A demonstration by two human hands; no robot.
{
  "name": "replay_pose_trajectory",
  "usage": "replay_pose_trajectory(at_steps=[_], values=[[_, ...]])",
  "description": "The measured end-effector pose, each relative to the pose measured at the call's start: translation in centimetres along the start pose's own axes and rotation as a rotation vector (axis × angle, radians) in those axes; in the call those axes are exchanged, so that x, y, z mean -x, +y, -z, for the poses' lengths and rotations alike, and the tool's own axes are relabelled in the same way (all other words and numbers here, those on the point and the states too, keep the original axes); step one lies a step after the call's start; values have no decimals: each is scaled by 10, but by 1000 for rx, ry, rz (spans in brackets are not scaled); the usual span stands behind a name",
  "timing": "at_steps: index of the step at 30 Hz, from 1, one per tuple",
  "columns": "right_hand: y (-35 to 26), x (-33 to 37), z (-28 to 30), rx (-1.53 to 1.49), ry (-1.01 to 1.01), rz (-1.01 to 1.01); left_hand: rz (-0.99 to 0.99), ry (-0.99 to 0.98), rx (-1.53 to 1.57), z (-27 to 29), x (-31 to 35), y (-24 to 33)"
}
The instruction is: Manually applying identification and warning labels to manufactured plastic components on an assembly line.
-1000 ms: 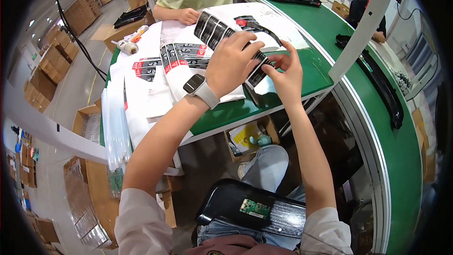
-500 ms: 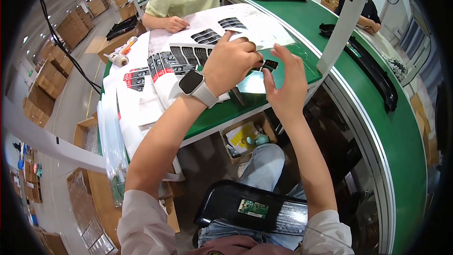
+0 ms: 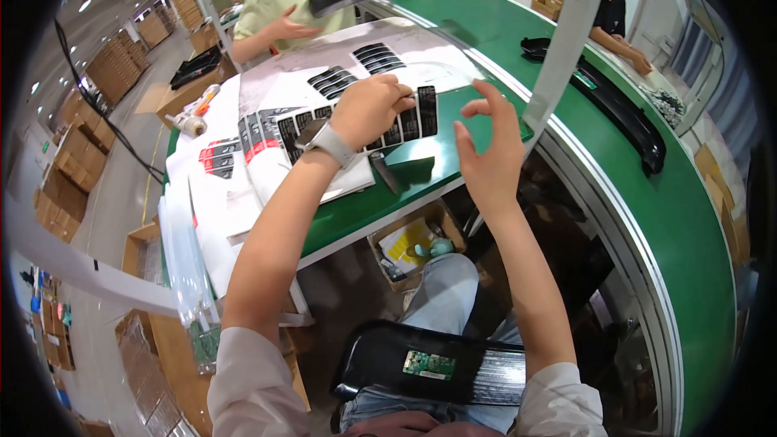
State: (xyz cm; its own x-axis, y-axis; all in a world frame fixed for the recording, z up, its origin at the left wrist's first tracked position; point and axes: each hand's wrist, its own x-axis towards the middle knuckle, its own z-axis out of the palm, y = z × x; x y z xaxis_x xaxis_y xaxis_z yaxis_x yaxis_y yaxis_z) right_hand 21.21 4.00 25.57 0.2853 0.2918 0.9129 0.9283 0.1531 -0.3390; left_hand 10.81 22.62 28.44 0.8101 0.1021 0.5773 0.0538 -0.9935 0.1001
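Left hand [image 3: 368,113], label sheet [image 3: 426,113], held beneath

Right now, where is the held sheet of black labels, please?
In the head view, the sheet of black labels is near the middle, in the left hand, above the green tabletop and left of the open right hand.
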Motion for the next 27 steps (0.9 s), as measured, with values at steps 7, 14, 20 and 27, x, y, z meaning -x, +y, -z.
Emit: replay_pose_trajectory(at_steps=[7, 14, 20, 27], values=[[17, -2, -15, -57, -153, -98, -119, -92, -95, -2, -1, 26], [19, 0, -21, 10, -40, -60, -121, -77, -2, -7, 4, 22], [22, 5, -23, -105, -62, -150, -74, -72, 13, -10, 9, 18], [14, 0, -7, -291, 159, -230, 116, 27, -45, -24, -3, -14]])
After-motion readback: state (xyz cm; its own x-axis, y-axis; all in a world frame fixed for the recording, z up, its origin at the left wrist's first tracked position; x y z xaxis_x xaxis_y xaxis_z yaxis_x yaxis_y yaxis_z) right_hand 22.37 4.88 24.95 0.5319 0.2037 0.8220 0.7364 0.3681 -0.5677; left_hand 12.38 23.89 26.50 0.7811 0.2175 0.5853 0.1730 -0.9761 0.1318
